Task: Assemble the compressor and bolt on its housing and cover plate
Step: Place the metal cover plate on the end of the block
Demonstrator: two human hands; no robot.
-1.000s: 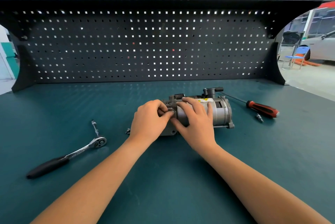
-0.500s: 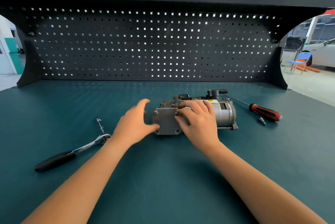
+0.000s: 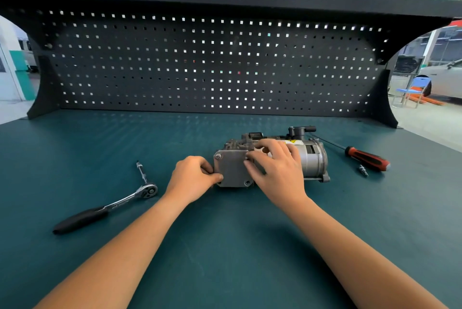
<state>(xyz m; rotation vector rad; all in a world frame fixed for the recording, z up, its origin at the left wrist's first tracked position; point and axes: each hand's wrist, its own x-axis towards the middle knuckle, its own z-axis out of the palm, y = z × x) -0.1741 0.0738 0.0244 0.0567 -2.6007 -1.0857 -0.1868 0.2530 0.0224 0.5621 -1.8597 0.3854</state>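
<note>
A grey metal compressor (image 3: 311, 158), a ribbed cylinder with a yellow warning label and a black fitting on top, lies on its side on the dark green bench top (image 3: 225, 246), a little right of centre and well in front of the black perforated back panel (image 3: 212, 63). Its left end faces the person and carries a square grey metal cover plate (image 3: 231, 170). A bolt head (image 3: 218, 156) sits in the plate's upper left corner, and the lower right corner shows an open hole.

The left hand (image 3: 192, 177) is just left of the cover plate with its fingers curled. Its thumb tip presses on the plate's lower left corner and the fingers close in beside the edge, pinching that corner. Whether anything small is held between the fingertips is hidden. The right hand (image 3: 277, 168) lies over the top and front of the compressor, fingers spread and bent round the body, gripping it. Its fingertips reach the plate's right edge. The plate therefore sits between the two hands, touched by both.

A chrome ratchet wrench with a black handle (image 3: 112, 205) lies well to the left of the left hand, with its extension bar pointing away from the person. A screwdriver with a red and black handle (image 3: 366, 158) lies right of the compressor, and a small silver bit (image 3: 363, 170) rests just beside it.
</note>
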